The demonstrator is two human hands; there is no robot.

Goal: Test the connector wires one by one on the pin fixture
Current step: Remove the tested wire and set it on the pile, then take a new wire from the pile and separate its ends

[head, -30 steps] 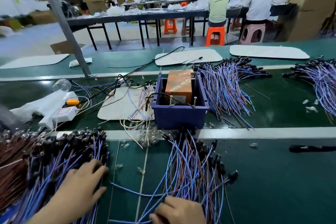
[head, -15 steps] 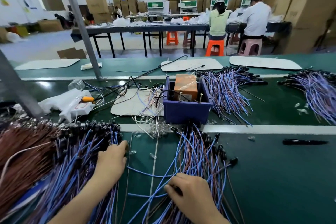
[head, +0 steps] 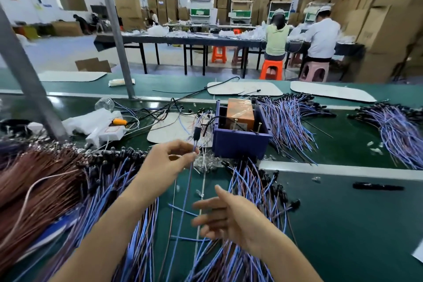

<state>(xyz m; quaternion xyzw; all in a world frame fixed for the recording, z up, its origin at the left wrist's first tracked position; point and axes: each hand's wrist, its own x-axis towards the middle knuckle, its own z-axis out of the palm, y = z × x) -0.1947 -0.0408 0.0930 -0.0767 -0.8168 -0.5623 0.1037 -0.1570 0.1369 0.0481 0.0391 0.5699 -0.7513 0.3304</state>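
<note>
My left hand [head: 166, 162] is raised over the green bench and pinches one blue connector wire [head: 185, 194] just below its black connector [head: 196, 133], which points up. The wire hangs down toward me. My right hand [head: 229, 217] hovers lower, fingers spread and blurred, holding nothing. The pin fixture is a blue box [head: 240, 142] with an orange block [head: 240, 112] and upright metal pins [head: 234, 124] inside; it stands just right of and beyond the connector. Piles of blue and brown wires lie at my left [head: 68, 190] and under my right hand [head: 251, 185].
More wire bundles lie right of the box [head: 288, 119] and at the far right [head: 398, 128]. A white power strip [head: 107, 131], cables and a white pad [head: 174, 130] sit left of the box. A grey post [head: 25, 75] rises at left. A black marker [head: 377, 186] lies right.
Both hands have left the wire piles. My left hand rose with a single wire pinched in it, and my right hand lifted and opened. The camera tilted up.
</note>
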